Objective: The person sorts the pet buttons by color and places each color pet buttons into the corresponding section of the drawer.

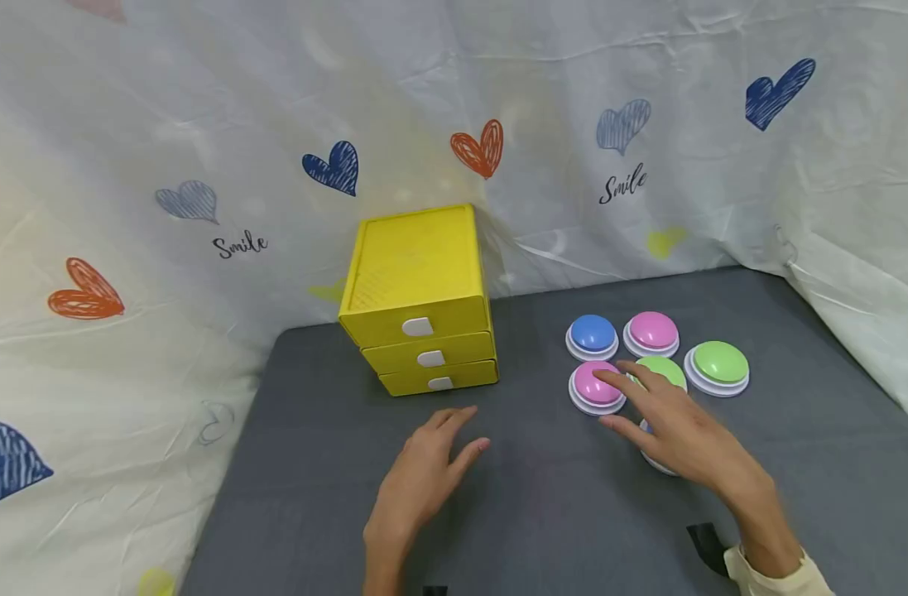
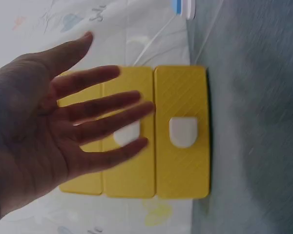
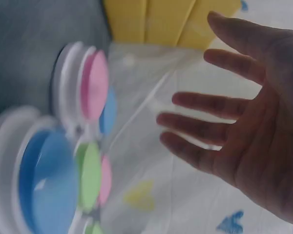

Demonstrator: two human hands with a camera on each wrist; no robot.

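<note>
My left hand [image 1: 418, 480] hovers in front of a yellow three-drawer box [image 1: 416, 265] with white pull tabs, its fingers spread and holding nothing. In the left wrist view the palm and separated fingers show against the drawer fronts [image 2: 180, 170]. Over the group of round push buttons is my right hand [image 1: 673, 426], also with spread fingers and nothing held. Near its fingertips are a pink button [image 1: 593, 386] and a green button [image 1: 664, 370]. A blue button [image 3: 51, 180] lies under the right hand, mostly hidden in the head view.
Behind stand another blue button [image 1: 593, 334], a pink button [image 1: 653, 330] and, to the right, a green button [image 1: 722, 362], all on white bases. A dark grey cloth [image 1: 543, 513] covers the table. A white curtain [image 1: 424, 74] with printed hearts hangs along the back and sides.
</note>
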